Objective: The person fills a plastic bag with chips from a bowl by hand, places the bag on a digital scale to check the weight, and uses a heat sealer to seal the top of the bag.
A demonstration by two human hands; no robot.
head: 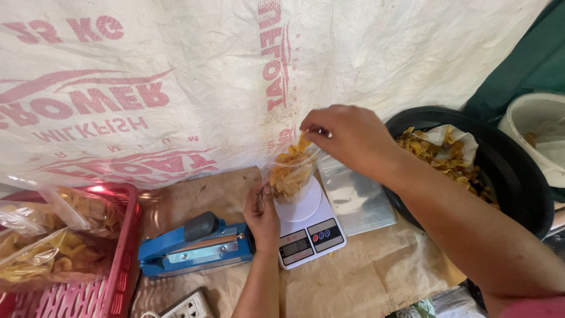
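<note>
1. Clear bag of yellow chips (pixel 291 174) stands upright on white kitchen scale (pixel 309 227).
2. Left hand (pixel 262 215) grips the bag's side, fingers closed on the plastic.
3. Right hand (pixel 348 136) pinches chips at the bag's mouth.
4. Black tub (pixel 518 171) of chips right; blue sealer (pixel 194 244) left.

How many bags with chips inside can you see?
3. One clear bag stands on the white scale, held by both hands. Two filled bags lie in the red basket. More may be hidden underneath.
</note>
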